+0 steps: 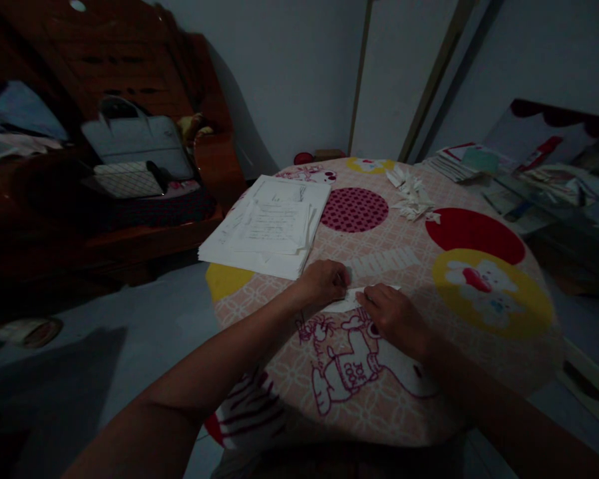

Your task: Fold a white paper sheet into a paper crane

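A small folded piece of white paper [347,303] lies low over the patterned tablecloth, between my two hands. My left hand [324,285] is closed at its left part, thumb and fingers pinched together. From the right, my right hand [393,318] has its fingertips closed on the same paper, covering some of it. Just beyond the fingers, a row of flat pale paper strips [387,262] lies on the cloth. Farther back sits a loose heap of folded white paper pieces [410,194].
A stack of printed sheets [274,226] rests on the left of the round table [289,359]. Past the right edge are piled books and papers [454,163]. A wooden chair [219,153] at the left holds a light handbag [140,143]. A wall stands behind.
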`<action>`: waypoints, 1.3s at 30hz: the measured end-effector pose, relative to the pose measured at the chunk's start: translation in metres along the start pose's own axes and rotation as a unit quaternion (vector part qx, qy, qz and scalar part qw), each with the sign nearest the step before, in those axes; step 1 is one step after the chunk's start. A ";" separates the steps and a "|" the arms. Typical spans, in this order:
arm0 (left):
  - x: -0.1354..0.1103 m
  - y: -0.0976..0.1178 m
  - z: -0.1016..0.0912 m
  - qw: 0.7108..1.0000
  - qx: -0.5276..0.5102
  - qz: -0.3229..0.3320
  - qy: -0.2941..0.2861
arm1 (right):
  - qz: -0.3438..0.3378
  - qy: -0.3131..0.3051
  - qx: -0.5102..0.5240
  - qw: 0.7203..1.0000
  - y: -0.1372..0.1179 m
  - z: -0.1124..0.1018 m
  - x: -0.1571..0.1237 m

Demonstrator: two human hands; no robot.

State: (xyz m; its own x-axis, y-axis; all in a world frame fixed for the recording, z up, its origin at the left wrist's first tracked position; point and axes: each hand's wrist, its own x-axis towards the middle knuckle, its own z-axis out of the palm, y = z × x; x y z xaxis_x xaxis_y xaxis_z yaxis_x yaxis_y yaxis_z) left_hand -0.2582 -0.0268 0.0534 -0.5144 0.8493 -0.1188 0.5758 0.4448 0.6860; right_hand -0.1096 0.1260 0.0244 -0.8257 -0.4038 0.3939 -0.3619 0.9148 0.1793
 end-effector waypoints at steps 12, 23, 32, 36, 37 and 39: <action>-0.005 -0.017 0.014 0.993 -0.096 -0.011 0.066 | 0.011 -0.040 -0.001 0.999 -0.009 0.001 -0.009; 0.002 -0.016 0.007 0.989 -0.137 -0.052 0.025 | -0.006 -0.059 0.022 0.998 -0.006 0.002 -0.015; -0.007 0.000 0.003 0.997 0.030 -0.047 0.060 | -0.001 -0.089 -0.006 0.996 -0.011 -0.006 -0.007; -0.011 -0.007 0.005 0.998 0.025 -0.029 0.056 | 0.012 -0.078 0.023 0.997 -0.010 -0.004 -0.011; -0.013 -0.010 0.006 0.998 0.012 -0.017 0.052 | 0.016 -0.076 0.029 0.997 -0.009 -0.003 -0.013; -0.017 -0.014 0.007 0.999 0.000 0.015 0.049 | 0.024 -0.071 0.041 0.996 -0.008 -0.002 -0.015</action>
State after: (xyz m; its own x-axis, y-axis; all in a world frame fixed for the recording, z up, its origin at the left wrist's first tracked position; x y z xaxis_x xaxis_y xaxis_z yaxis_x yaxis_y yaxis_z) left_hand -0.2530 -0.0459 0.0406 -0.5560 0.8307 -0.0277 0.5920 0.4191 0.6884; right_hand -0.0937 0.1242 0.0187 -0.8943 -0.3592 0.2669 -0.3492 0.9331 0.0860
